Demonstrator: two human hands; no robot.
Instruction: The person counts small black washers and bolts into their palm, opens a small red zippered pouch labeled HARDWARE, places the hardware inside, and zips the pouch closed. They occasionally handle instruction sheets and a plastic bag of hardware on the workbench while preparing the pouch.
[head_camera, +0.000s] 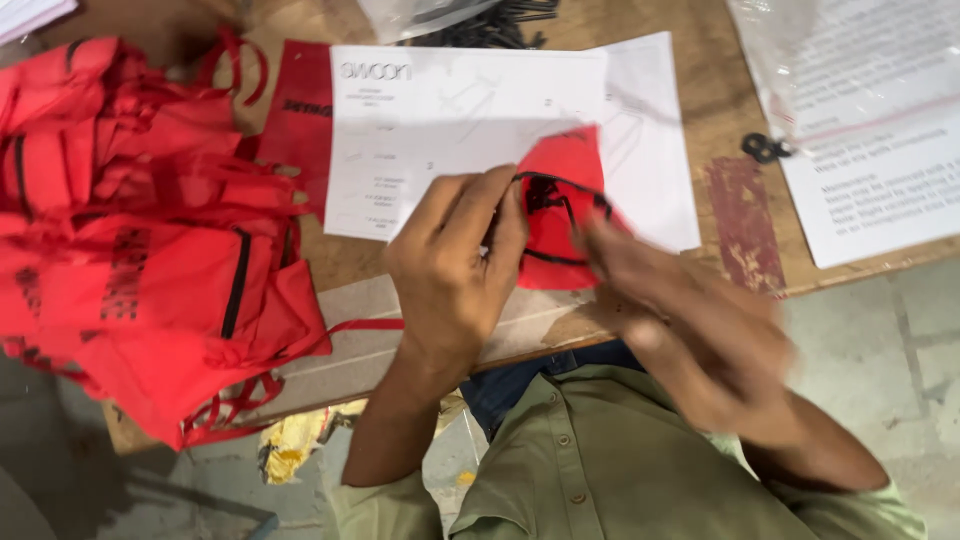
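On wood bench, both hands (560, 270) pinch floppy red cloth pouch (556, 205).

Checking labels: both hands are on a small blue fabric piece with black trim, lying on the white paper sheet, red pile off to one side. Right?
Not quite. The fabric piece is red, not blue, as the head view shows. The rest holds: left hand and right hand are on it, it has black trim, it lies on the white paper sheet, and the red pile sits aside.

The right hand (690, 340) is smeared by motion blur, so its fingers' grip cannot be told. The left hand (455, 265) hides part of the red pouch (560, 200). The red bag pile (130, 230) and plastic sleeve (860, 70) run off the edges.
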